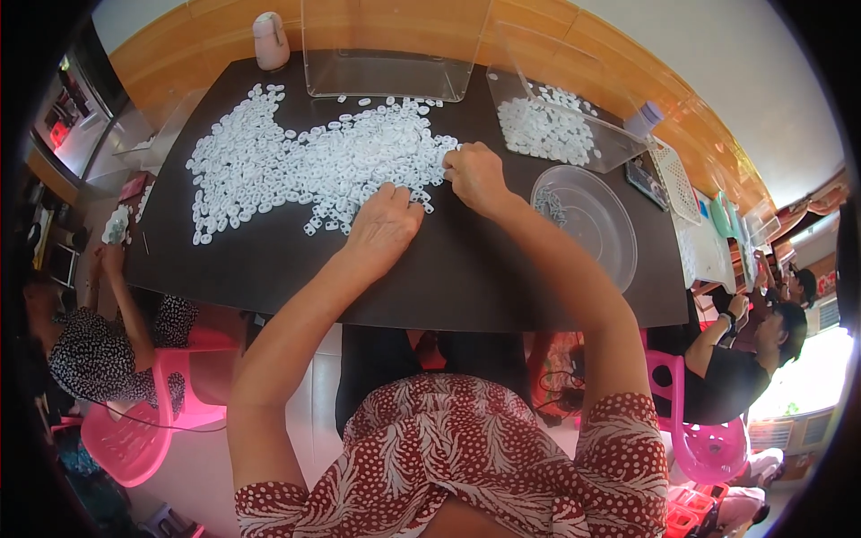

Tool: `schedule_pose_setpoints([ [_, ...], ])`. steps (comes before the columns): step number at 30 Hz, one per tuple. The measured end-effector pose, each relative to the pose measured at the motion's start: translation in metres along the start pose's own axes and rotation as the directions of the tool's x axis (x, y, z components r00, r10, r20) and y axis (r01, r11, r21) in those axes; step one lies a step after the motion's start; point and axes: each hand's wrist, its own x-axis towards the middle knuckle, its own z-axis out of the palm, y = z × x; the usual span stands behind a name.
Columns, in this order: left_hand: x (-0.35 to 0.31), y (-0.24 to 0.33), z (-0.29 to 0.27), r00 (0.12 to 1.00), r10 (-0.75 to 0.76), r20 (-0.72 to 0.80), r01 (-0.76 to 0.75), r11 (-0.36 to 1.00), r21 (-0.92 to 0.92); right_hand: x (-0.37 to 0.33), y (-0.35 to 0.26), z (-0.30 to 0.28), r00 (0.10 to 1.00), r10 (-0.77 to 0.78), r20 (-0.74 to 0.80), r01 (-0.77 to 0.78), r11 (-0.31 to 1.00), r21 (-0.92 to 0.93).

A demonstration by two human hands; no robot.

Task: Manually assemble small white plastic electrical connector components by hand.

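A broad spread of small white oval plastic pieces with holes covers the left and middle of the dark table. My left hand rests at the near edge of this pile, its fingers bent down among the pieces. At the pile's right edge is my right hand, the fingers curled in and the fingertips against the white pieces. Whatever either hand pinches is hidden by the fingers. Right of my right hand lies a round clear plastic tray, with a small heap of grey metal bits at its left side.
A clear bin stands behind the pile, beside a pale pink bottle. Another clear bin, tipped over, has white pieces in it. A phone lies at right. People sit at left and right, near pink chairs.
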Motion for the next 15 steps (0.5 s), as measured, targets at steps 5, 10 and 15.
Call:
schedule_pose_setpoints([
  [5,0.000,0.001,-0.001,1.000,0.000,-0.005,0.000,1.000,0.017,-0.002,-0.007,0.001,0.997,-0.068,-0.026,0.069,0.997,0.022],
  [10,0.001,0.003,-0.002,0.998,0.028,-0.051,-0.027,0.999,0.017,-0.007,-0.016,-0.005,0.996,-0.072,-0.044,0.078,0.986,0.149],
  [15,-0.005,-0.001,-0.001,0.997,-0.013,-0.071,0.014,1.000,0.007,-0.016,-0.020,-0.010,0.999,-0.046,-0.006,0.046,0.975,0.216],
])
